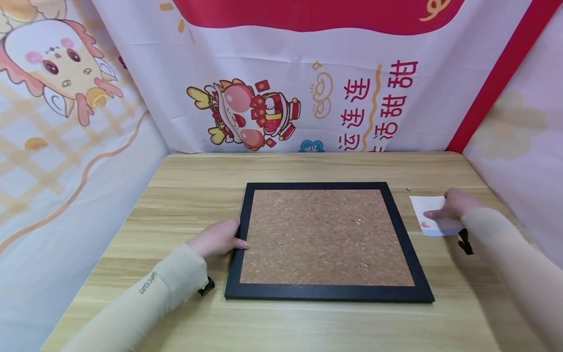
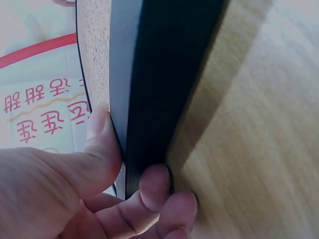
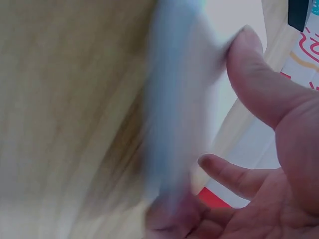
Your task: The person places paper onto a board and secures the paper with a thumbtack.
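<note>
A cork board (image 1: 316,239) in a black frame lies flat on the wooden table in the head view. My left hand (image 1: 217,238) grips its left side, the thumb over the frame's top face. In the left wrist view the fingertips (image 2: 154,184) press against the outer side of the black frame (image 2: 164,74). To the right of the board, my right hand (image 1: 457,206) holds a white paper card (image 1: 423,204) with a small pinkish print and a light-blue lower edge. The right wrist view shows the thumb (image 3: 246,55) on the card (image 3: 174,99), which is blurred.
Two small shiny spots, perhaps clear pins, show on the cork (image 1: 358,221). A tiny object (image 1: 408,189) lies on the table (image 1: 198,171) beyond the card. Printed cloth (image 1: 272,58) hangs along the back and both sides. Both wrists carry black straps.
</note>
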`<state>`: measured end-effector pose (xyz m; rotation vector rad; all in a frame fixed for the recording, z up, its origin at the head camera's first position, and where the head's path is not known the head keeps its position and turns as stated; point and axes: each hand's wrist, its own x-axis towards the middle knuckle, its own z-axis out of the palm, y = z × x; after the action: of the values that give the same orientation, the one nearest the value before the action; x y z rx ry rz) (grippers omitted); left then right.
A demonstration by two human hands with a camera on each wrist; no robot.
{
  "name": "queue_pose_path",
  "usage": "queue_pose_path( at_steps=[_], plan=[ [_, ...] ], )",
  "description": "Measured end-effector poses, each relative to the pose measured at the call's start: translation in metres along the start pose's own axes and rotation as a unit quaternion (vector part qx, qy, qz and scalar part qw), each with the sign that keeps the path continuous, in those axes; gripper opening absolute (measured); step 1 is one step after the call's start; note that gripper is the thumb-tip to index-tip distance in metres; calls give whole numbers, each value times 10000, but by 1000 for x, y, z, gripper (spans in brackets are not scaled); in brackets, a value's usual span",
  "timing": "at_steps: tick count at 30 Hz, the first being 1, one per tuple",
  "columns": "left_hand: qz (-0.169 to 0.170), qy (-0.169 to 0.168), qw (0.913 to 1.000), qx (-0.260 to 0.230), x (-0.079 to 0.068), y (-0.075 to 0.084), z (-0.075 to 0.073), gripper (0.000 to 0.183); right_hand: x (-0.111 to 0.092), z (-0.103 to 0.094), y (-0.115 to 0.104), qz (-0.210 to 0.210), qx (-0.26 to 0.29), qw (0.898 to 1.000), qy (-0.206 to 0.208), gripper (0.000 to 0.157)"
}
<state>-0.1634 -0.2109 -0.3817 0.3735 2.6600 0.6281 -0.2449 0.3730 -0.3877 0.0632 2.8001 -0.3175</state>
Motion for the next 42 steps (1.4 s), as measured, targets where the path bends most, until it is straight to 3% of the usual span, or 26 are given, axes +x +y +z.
queue_pose_path(
  at_steps=[4,12,18,22,26,33,39,42],
  plan=[
    [-24,14,10000,19,0,0,0,50,-3,2,6,-211,205,9994,202,103],
    [4,142,9999,23,2,-4,3,51,-26,-9,20,-381,632,9968,319,71],
    [-162,427,9980,429,-1,-6,3,50,-51,-15,19,-483,1394,9854,854,55],
    [-301,684,9934,870,-10,2,-2,57,-66,-16,0,-538,1742,9763,1163,53],
    [-365,885,9917,854,-16,16,-6,59,-79,-19,-24,-641,1784,9723,1368,50],
    [322,1219,9901,615,-23,49,-2,50,-92,-16,-72,-1169,2134,9608,1325,38],
    [825,1221,9888,233,-27,75,3,49,-97,-6,-112,-1748,2384,9502,983,38],
    [1044,1111,9883,-104,-26,84,6,48,-99,0,-131,-2068,2486,9420,892,28]
  ],
)
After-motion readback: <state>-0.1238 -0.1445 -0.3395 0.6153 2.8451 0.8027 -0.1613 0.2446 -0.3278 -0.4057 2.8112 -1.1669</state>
